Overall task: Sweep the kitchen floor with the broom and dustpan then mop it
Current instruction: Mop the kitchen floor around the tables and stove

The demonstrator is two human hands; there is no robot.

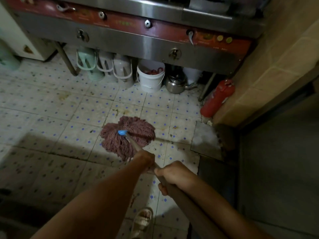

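Mop head (127, 136), reddish-brown strings, lies spread flat on the tiled floor (51, 109), roughly mid-floor, in front of the steel stove unit (138, 40). Blue collar (122, 132) joins strings to the wooden mop handle (133, 144), which slants back and down-right toward the person. Left hand (145, 159) is lower on the handle, fingers wrapped tight round it, forearm stretched out long from the bottom-left. Right hand (174, 175) grips just behind the left, fist closed round the handle, thumb curling under, forearm coming in from the bottom-right along the shaft. Hands are close together, nearly touching. Sandalled foot (143, 219) shows on the floor at the bottom edge, under the arms.

Along the floor's far edge under the stove: pale green container (88, 64), two grey ones beside it, white bucket (151, 76), metal kettle (176, 82). Red fire extinguisher (217, 99) leans at the floor's right edge against the tan wall (276, 66). Floor tiles are stained, blue-dotted. No broom or dustpan can be made out.
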